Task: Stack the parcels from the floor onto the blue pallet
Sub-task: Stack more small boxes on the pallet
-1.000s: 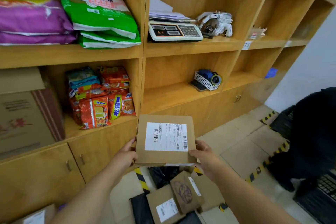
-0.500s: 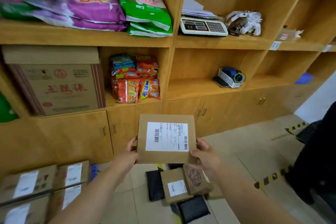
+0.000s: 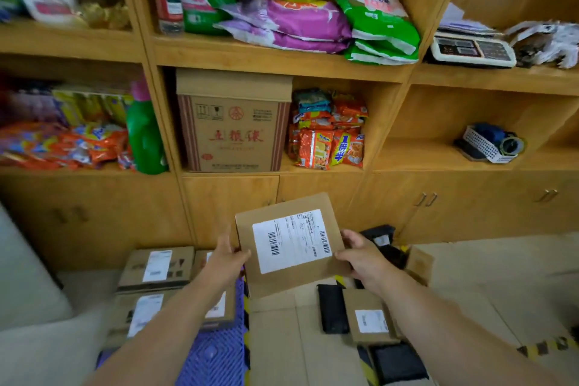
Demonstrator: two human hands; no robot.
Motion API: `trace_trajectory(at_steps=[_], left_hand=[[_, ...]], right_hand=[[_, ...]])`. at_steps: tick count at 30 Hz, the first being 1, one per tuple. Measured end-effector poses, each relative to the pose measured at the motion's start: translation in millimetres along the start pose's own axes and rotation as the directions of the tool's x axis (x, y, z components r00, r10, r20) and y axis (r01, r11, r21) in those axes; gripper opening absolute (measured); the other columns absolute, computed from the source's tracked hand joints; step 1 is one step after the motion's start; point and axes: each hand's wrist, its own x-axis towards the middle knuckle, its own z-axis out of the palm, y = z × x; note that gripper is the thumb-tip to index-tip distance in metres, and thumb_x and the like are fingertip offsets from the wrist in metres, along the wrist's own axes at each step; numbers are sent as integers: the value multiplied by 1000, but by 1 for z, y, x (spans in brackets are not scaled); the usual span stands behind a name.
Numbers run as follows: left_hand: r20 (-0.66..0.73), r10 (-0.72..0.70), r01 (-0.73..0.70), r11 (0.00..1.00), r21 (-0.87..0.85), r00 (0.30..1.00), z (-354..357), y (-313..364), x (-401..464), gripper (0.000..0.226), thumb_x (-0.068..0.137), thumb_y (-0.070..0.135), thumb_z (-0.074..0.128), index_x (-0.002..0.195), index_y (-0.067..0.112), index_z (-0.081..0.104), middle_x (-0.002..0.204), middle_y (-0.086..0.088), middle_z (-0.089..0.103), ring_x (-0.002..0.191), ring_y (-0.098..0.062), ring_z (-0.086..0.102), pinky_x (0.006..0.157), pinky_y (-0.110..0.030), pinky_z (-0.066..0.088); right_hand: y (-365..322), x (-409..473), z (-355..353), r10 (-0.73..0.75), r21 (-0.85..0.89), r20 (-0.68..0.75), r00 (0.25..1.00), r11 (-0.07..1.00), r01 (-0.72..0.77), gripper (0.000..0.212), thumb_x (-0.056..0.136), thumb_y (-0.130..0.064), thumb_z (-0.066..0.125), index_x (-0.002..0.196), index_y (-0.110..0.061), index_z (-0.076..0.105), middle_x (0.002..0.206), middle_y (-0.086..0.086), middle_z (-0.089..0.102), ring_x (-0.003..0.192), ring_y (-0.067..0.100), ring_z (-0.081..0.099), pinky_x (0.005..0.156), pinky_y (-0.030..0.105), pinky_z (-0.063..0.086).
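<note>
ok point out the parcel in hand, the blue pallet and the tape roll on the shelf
parcel (image 3: pixel 291 241): head view, on its white label
blue pallet (image 3: pixel 213 354): head view, bare ribbed top
tape roll (image 3: pixel 512 146): head view, on its face, beside the white basket

Five brown parcels (image 3: pixel 289 244) (one held), three black (image 3: pixel 332 309).

- Left hand (image 3: pixel 226 257), forearm bare and stretched forward, pinches the left edge of the parcel (image 3: pixel 288 244).
- Right hand (image 3: pixel 363 255), forearm likewise extended, grips its right edge, thumb on top.
</note>
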Motion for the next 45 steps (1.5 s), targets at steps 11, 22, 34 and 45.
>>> trace_trajectory(at_steps=[11,22,34,45], left_hand=[[-89,-19,34,986,165,996,-201,-37,29,45,94,22,54,131,23,28,97,0,53,80,-28,63,69,-49,58],[59,11,-40,863,504,998,-217,-85,52,54,88,37,60,137,27,39,124,-5,42,95,-18,52,74,-28,47],[63,-251,206,894,398,966,-192,-218,100,41,86,23,52,124,38,44,114,4,59,89,-17,63,73,-36,54],[-55,-492,475,798,371,869,-148,-392,183,41,92,7,46,131,18,45,120,-10,61,98,-29,60,79,-35,49]], right_hand=[[-15,10,214,55,-44,-41,998,997,-56,60,84,-5,62,139,-23,45,123,3,56,113,21,53,93,34,46],[1,25,269,50,-98,-344,937,991,-89,62,68,-28,74,125,-21,52,129,9,51,100,25,58,75,29,45],[115,77,305,357,2,-216,909,931,-365,25,79,-11,71,98,-15,54,105,10,64,93,24,60,86,40,49],[309,190,337,555,-216,-79,828,801,-558,43,80,-8,62,121,-12,49,114,7,62,96,24,59,71,29,45]])
